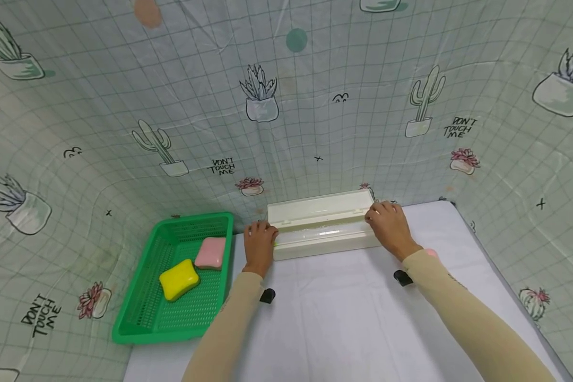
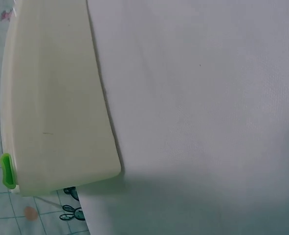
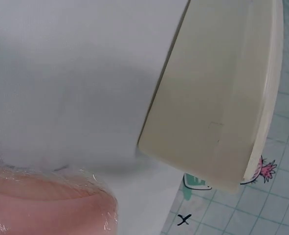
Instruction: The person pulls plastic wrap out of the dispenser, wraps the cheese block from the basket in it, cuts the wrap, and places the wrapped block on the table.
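Note:
A long off-white cling film dispenser [image 1: 331,245] lies at the back of the table with its hinged lid [image 1: 320,208] raised. Shiny clear film [image 1: 315,233] shows inside it. My left hand [image 1: 259,245] grips the dispenser's left end, fingers curled over the edge. At the opposite end, my right hand [image 1: 390,227] holds the right corner near the lid, its fingertips bent. A green clip-like piece [image 2: 8,171] sits on one end in the left wrist view. Neither hand shows in the wrist views. A pink bar of soap [image 3: 51,208] with clear film around it lies near my right wrist.
To the left stands a green plastic basket [image 1: 230,249] with a yellow soap bar [image 1: 179,279] and a pink soap bar [image 1: 211,252] in it. A white cloth [image 1: 334,318] covers the table. Behind it hangs a cactus-printed curtain [image 1: 310,116].

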`<state>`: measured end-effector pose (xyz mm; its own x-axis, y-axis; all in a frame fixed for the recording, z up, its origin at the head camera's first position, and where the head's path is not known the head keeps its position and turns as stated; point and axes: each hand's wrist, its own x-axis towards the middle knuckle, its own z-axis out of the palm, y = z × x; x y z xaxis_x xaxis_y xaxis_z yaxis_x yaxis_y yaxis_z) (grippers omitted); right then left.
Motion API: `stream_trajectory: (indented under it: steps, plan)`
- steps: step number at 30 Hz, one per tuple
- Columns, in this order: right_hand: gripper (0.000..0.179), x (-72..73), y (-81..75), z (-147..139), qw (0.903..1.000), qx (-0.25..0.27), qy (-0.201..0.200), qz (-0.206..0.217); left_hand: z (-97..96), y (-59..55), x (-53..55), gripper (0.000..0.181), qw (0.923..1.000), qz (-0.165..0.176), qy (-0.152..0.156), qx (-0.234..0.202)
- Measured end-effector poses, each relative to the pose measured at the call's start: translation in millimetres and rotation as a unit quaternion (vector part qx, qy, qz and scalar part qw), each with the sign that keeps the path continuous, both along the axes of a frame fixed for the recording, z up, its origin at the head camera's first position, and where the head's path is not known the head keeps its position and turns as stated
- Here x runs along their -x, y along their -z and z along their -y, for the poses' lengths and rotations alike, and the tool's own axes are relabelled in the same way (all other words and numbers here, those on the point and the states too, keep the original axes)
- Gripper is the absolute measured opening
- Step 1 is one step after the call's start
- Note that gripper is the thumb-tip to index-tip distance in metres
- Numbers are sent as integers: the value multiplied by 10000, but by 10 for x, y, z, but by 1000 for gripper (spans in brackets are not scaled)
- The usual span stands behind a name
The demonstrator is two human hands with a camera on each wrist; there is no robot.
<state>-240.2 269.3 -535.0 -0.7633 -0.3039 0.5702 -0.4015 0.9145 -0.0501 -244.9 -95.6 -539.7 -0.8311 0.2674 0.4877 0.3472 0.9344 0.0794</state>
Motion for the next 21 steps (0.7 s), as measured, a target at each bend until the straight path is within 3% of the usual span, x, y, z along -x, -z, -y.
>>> stream_trajectory:
  steps: [9,21]
  plan:
    - [14,24,-55,-39,9981,182,-196,-551,19,-115,-17,12,9995,71,-48,-312]
    - [14,34,-209,-67,9945,73,-243,-1018,61,-245,-6,16,9985,-514,41,-175]
